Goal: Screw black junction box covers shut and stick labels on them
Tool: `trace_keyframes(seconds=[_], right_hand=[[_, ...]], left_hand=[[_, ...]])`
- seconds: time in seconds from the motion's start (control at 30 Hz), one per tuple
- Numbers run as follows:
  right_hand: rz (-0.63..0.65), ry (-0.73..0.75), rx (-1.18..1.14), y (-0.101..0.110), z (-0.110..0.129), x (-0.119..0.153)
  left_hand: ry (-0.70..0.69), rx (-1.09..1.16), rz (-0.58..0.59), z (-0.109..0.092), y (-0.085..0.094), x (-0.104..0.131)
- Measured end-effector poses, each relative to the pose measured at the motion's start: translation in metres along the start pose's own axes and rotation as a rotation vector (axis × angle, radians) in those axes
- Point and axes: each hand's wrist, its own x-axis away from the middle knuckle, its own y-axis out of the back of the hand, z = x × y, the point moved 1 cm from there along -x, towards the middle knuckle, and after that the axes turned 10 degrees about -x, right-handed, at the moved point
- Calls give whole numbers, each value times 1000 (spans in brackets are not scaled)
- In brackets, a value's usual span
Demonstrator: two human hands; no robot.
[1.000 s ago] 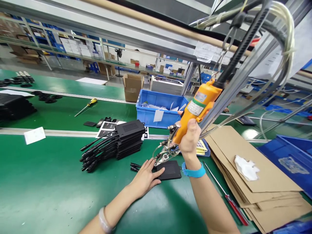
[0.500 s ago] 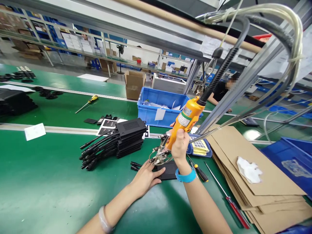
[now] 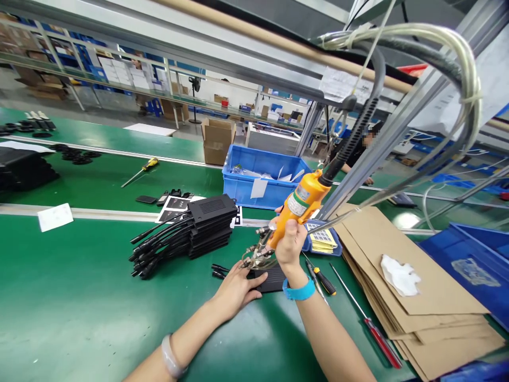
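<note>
My right hand [image 3: 292, 244] is wrapped around an orange electric screwdriver [image 3: 296, 207], which slants down to the left. Its metal lower end, with thin tubes and fittings, is over a flat black case [image 3: 272, 281] on the green bench. My left hand [image 3: 236, 286] rests with fingers spread on the left part of that case. The screwdriver's tip and part of the case are hidden behind the fittings and my hands. Short black cables [image 3: 218, 270] stick out on the case's left side. Left of them stands a stack of similar black cases [image 3: 212, 225] with cables.
A blue bin [image 3: 254, 193] with small parts stands behind. To the right lie a black-and-yellow screwdriver [image 3: 325, 281], a red-handled screwdriver [image 3: 379, 339] and cardboard sheets [image 3: 389, 239]. A metal post [image 3: 366, 154] rises nearby. Another person [image 3: 353, 154] is at the far right.
The electric screwdriver and my right hand have come down slightly and a little to the left. My left hand stays on the case. The whole view has shifted slightly.
</note>
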Motion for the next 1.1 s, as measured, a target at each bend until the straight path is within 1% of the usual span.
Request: trace_keyframes(seconds=[0.07, 0.17, 0.27, 0.33, 0.43, 0.57, 0.67, 0.77, 0.97, 1.03, 1.1], right_hand=[[-18, 47, 9, 1, 14, -2], [-54, 107, 57, 0, 46, -12], [-54, 76, 86, -5, 73, -22], [-31, 27, 63, -7, 79, -22], [-6, -18, 30, -7, 68, -13], [3, -61, 23, -2, 41, 4], [-1, -91, -15, 1, 28, 12], [-12, -66, 12, 1, 26, 16], [-14, -3, 80, -4, 31, 23], [-6, -5, 80, -4, 31, 24], [-6, -44, 56, -2, 30, 24]], left_hand=[[0, 5, -9, -1, 0, 1], [-7, 26, -57, -1, 1, 2], [38, 46, -99, 0, 4, 0], [91, 47, -124, 2, 5, -1], [142, 49, -172, 4, 5, 0], [134, 66, -214, 5, -1, 3], [120, 78, -230, 6, -4, 3], [109, 91, -225, 7, -5, 2], [118, 106, -211, 7, -4, 2], [127, 112, -212, 6, -3, 2], [133, 117, -213, 6, -2, 2]])
